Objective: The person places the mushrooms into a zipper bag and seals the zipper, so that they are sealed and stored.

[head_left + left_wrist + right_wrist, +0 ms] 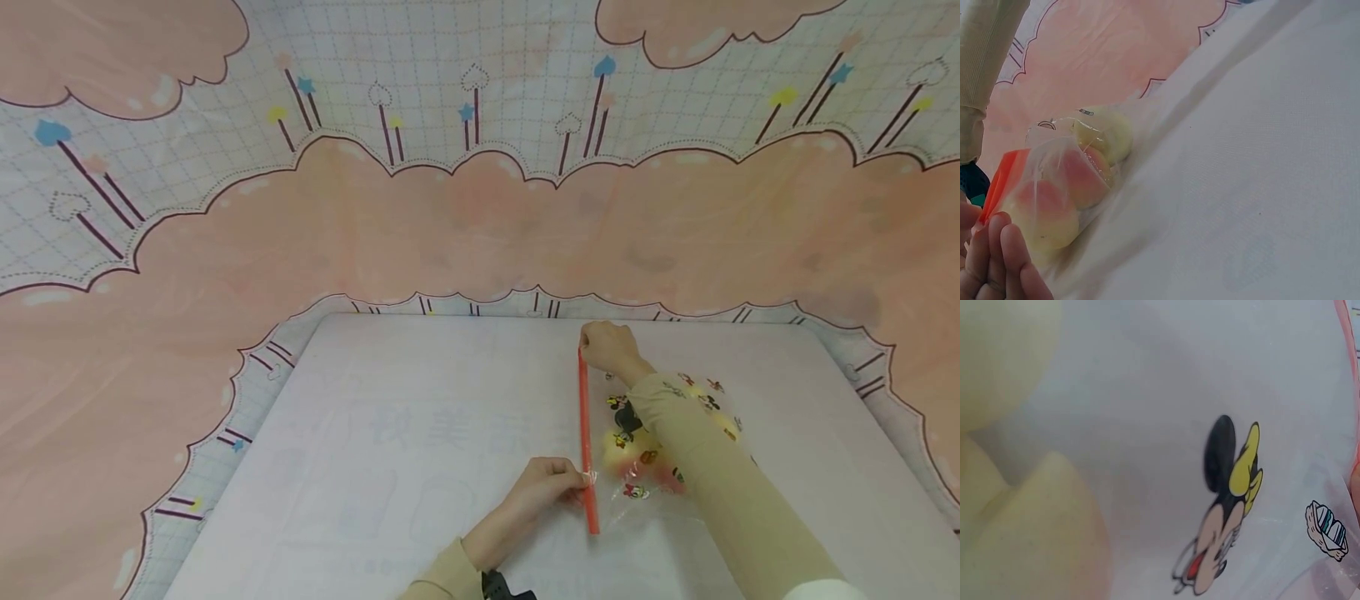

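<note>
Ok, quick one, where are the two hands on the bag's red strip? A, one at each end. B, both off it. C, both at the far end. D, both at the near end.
A: in the head view the right hand holds the far end of the red strip, and the left hand pinches near its close end, on the clear bag.

Clear bag (660, 450) with cartoon-mouse prints, red zip strip (586, 433), pink-yellow fruit (1060, 194), white mat (420, 417)

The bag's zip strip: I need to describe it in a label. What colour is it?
Orange-red; the zip strip shows best in the head view.
</note>
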